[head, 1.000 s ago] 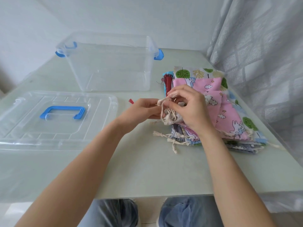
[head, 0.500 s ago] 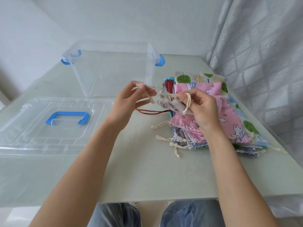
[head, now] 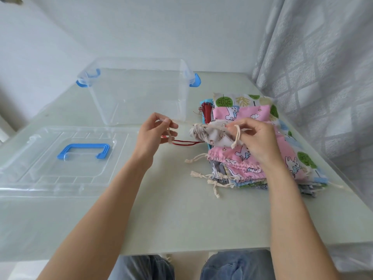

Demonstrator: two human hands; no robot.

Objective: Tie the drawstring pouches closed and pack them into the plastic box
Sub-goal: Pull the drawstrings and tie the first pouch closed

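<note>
- Head view, grip: your left hand (head: 154,132) pinches one end of the cream drawstring (head: 181,122) between thumb and fingertips, the loose tail hanging below them. Your right hand (head: 256,138) has its fingers curled round the body of the small white pouch (head: 214,134), with a second loop of cord draped over them.
- Head view, the pouch: you hold it off the table, above the near-left edge of the stack of pouches (head: 262,158). Its gathered mouth points left toward your left hand; its long axis runs left to right between your two hands.
- Head view, the relation that counts: the cord runs nearly taut from the mouth leftward to your left-hand pinch, so I judge the closing pull goes along that same line, hands moving apart.
- Head view, the goal: the plastic box (head: 139,91) stands open behind your left hand, which is the nearer one to it; no pouch shows inside. Its lid (head: 40,168) lies flat, well left.
</note>
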